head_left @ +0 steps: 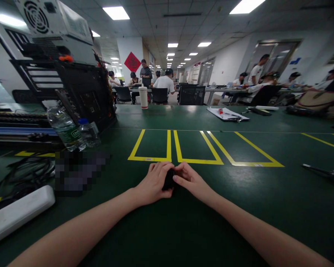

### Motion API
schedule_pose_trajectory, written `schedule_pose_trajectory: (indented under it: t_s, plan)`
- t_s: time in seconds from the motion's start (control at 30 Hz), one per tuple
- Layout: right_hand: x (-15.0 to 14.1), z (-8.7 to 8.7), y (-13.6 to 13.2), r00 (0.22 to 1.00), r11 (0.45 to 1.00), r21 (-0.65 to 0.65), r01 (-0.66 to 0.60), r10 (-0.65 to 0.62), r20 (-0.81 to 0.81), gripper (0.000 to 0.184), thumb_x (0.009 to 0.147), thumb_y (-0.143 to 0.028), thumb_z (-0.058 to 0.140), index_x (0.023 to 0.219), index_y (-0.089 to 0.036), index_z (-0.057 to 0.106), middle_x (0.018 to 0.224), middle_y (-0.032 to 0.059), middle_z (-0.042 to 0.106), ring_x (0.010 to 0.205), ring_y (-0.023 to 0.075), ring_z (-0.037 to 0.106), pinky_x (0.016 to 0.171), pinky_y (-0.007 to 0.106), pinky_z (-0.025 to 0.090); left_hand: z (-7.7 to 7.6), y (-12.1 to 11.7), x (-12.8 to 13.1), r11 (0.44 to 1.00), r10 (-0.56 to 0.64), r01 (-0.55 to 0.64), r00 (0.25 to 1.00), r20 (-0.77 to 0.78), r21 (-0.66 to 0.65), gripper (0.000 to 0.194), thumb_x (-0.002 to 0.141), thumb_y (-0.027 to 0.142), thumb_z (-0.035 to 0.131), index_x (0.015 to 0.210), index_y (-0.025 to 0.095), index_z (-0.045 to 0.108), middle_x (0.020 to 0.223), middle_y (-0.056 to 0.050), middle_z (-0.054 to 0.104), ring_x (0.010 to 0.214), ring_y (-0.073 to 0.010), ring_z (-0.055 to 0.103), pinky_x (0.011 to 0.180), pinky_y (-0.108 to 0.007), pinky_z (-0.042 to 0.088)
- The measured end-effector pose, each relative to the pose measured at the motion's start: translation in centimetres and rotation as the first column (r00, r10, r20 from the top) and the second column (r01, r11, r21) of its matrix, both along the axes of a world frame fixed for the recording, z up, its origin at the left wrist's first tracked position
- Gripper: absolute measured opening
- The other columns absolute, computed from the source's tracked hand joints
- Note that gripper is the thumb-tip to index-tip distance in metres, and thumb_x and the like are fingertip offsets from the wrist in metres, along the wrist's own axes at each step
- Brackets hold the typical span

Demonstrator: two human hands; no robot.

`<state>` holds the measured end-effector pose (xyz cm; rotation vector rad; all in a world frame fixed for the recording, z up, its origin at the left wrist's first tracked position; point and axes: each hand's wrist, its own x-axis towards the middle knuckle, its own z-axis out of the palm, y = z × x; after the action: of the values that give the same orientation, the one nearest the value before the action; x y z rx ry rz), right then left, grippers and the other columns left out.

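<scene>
A small black object (169, 179) is between my two hands above the green table; most of it is covered, so its kind does not show. My left hand (156, 182) curls around it from the left, thumb below and fingers over the top. From the right, my right hand (192, 181) presses bent fingers and thumb against its edge. Just beyond the hands, yellow tape outlines (200, 161) mark the tabletop.
On the left stand a computer chassis (83, 100), a water bottle (63, 126) and a smaller blue-capped bottle (89, 133), with a white power strip (22, 211) nearer. A screwdriver-like tool (323, 171) lies right. Farther back are a clipboard (225, 114), a white cup (143, 98) and several people.
</scene>
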<state>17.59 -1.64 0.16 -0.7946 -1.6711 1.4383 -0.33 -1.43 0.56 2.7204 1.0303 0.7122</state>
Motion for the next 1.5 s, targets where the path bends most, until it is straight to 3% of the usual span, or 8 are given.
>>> schedule_pose_trajectory:
  t_s: [0.23,0.4,0.5,0.7,0.87,1.13,1.33,1.5]
  plan:
    - [-0.1,0.6,-0.1,0.995,0.998,-0.036,0.042,-0.038,0.087,0.019,0.079,-0.024,0.053,0.096,-0.020,0.045,0.098,0.0025,0.052,0.096,0.0170,0.052,0.086,0.037,0.043,1.0,-0.3,-0.1,0.999,-0.023,0.022,1.000,-0.010,-0.044,0.065,0.070,0.023,0.060,0.122,0.020,0.022,0.118,-0.010,0.042,0.110,-0.0254,0.039,0.090,-0.041,0.031]
    - [0.1,0.3,0.1,0.998,0.997,-0.043,-0.061,0.061,-0.003,0.026,0.073,-0.020,0.060,0.093,-0.021,0.043,0.098,0.0011,0.051,0.097,0.0165,0.053,0.089,0.038,0.043,1.7,-0.5,-0.2,0.997,-0.030,0.028,0.999,-0.019,-0.076,0.062,0.071,0.023,0.058,0.122,0.020,0.022,0.119,-0.010,0.042,0.110,-0.0256,0.040,0.090,-0.042,0.031]
    - [0.2,-0.1,0.2,0.997,0.997,-0.030,-0.069,0.068,-0.035,0.031,0.070,-0.019,0.064,0.092,-0.022,0.042,0.099,0.0005,0.051,0.098,0.0164,0.052,0.091,0.038,0.041,1.3,-0.4,-0.2,0.997,-0.026,0.025,1.000,-0.011,-0.071,0.063,0.070,0.023,0.059,0.121,0.020,0.023,0.119,-0.010,0.042,0.110,-0.0253,0.040,0.091,-0.041,0.031]
    - [0.0,0.2,0.0,1.000,0.999,-0.034,0.027,-0.027,0.016,0.017,0.076,-0.028,0.056,0.089,-0.022,0.047,0.095,0.0004,0.053,0.093,0.0168,0.054,0.085,0.038,0.043,0.4,0.0,-0.2,0.999,-0.017,0.018,1.000,0.013,-0.033,0.065,0.067,0.023,0.062,0.120,0.020,0.024,0.119,-0.009,0.041,0.110,-0.0250,0.039,0.091,-0.041,0.030]
    - [0.0,0.3,0.2,0.996,0.997,-0.053,0.047,-0.043,0.083,0.022,0.077,-0.026,0.055,0.097,-0.020,0.046,0.099,0.0025,0.052,0.096,0.0163,0.052,0.089,0.038,0.041,0.4,0.0,-0.2,0.999,-0.018,0.019,1.000,0.026,-0.039,0.065,0.067,0.024,0.062,0.121,0.020,0.024,0.119,-0.008,0.041,0.110,-0.0236,0.039,0.092,-0.040,0.030]
    - [0.3,-0.6,0.7,0.995,0.995,-0.034,-0.089,0.087,-0.047,0.037,0.065,-0.018,0.068,0.092,-0.021,0.042,0.099,0.0013,0.052,0.100,0.0168,0.052,0.091,0.038,0.039,0.5,0.0,-0.2,0.999,-0.015,0.016,1.000,0.012,-0.042,0.068,0.065,0.022,0.062,0.120,0.022,0.023,0.119,-0.009,0.041,0.110,-0.0265,0.039,0.091,-0.043,0.030]
    - [0.1,-0.1,0.2,1.000,0.998,-0.061,0.012,-0.014,-0.028,0.017,0.076,-0.025,0.057,0.088,-0.021,0.046,0.094,-0.0003,0.052,0.094,0.0158,0.053,0.086,0.036,0.042,0.6,-0.1,-0.2,0.999,-0.018,0.018,1.000,0.004,-0.038,0.065,0.068,0.024,0.061,0.121,0.020,0.023,0.120,-0.010,0.040,0.110,-0.0251,0.039,0.091,-0.041,0.030]
    - [0.1,-0.1,0.4,0.999,0.998,-0.049,0.043,-0.042,0.027,0.021,0.075,-0.023,0.057,0.094,-0.021,0.047,0.097,0.0015,0.053,0.095,0.0163,0.053,0.087,0.037,0.042,0.6,-0.1,-0.2,0.999,-0.020,0.020,1.000,0.010,-0.036,0.065,0.068,0.024,0.061,0.121,0.019,0.023,0.119,-0.009,0.041,0.110,-0.0242,0.039,0.091,-0.040,0.030]
